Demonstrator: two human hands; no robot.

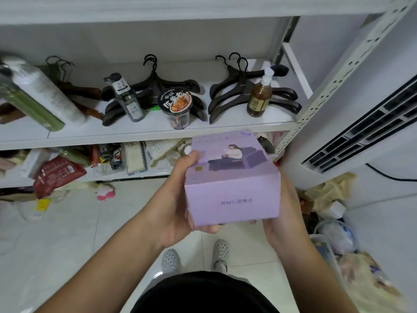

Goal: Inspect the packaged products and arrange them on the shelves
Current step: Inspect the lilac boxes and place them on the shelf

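I have the purple box up in the air between both hands, just in front of the shelf and toward the right end of its front edge, not resting on anything. My left hand is clamped on the box's left side, thumb over the top face and fingers curled underneath. My right hand cups the right side. Most of it is hidden behind the box, but its fingertips show under the bottom edge, so I take it as gripping too.

The likeliest spot for the box looks like the gap between the noodle cup and the pump bottle. The box looks wide for that gap. If I slide it in carelessly, a corner could tip the tall bottle or shove the cup along. The hangers lying behind may stop it short, leaving it hanging over the front edge, where it could drop to the floor once I let go.
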